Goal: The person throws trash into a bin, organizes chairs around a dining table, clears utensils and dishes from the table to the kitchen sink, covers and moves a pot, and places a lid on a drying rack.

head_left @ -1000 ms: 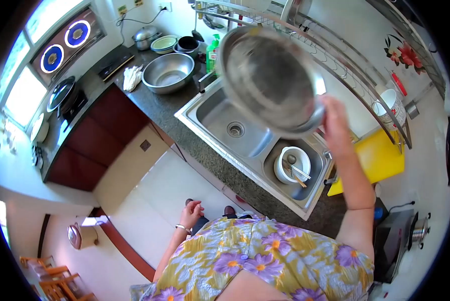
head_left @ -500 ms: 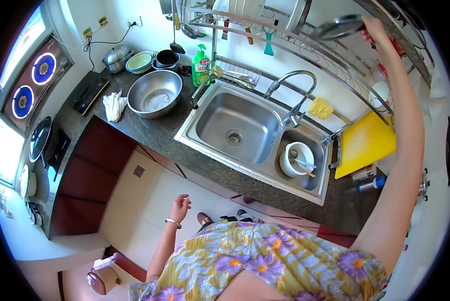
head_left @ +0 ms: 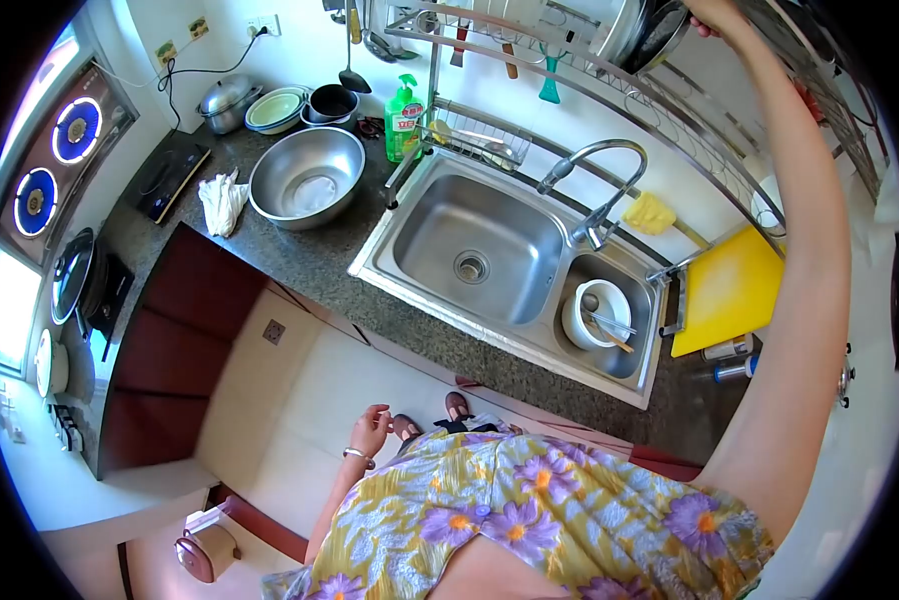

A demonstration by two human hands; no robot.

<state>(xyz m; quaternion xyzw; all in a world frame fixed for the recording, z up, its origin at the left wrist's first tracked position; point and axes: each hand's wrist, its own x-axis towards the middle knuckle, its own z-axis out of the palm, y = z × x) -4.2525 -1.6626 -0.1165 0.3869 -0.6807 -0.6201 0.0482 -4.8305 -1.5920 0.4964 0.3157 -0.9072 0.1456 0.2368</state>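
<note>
My right hand (head_left: pixel 715 14) is raised to the dish rack (head_left: pixel 579 62) at the upper right. Its fingers are closed at the edge of a round, dark pot lid (head_left: pixel 661 38) with a shiny metal rim. The lid stands nearly on edge in the rack, beside pale plates (head_left: pixel 617 32). Part of the hand is cut off by the top of the view. Low in front of my body, my left hand (head_left: pixel 371 431) hangs over the floor with loosely bent fingers and nothing in it.
Below the rack is a double sink (head_left: pixel 479 255) with a faucet (head_left: pixel 609 200); a white pot (head_left: pixel 609 296) with utensils sits in the smaller basin. A steel bowl (head_left: pixel 304 185), green soap bottle (head_left: pixel 403 120) and yellow cutting board (head_left: pixel 729 295) stand around it.
My right hand has carried the lid left and up into the rack, turning it from nearly flat to upright. My left hand has dropped slightly and moved a little right.
</note>
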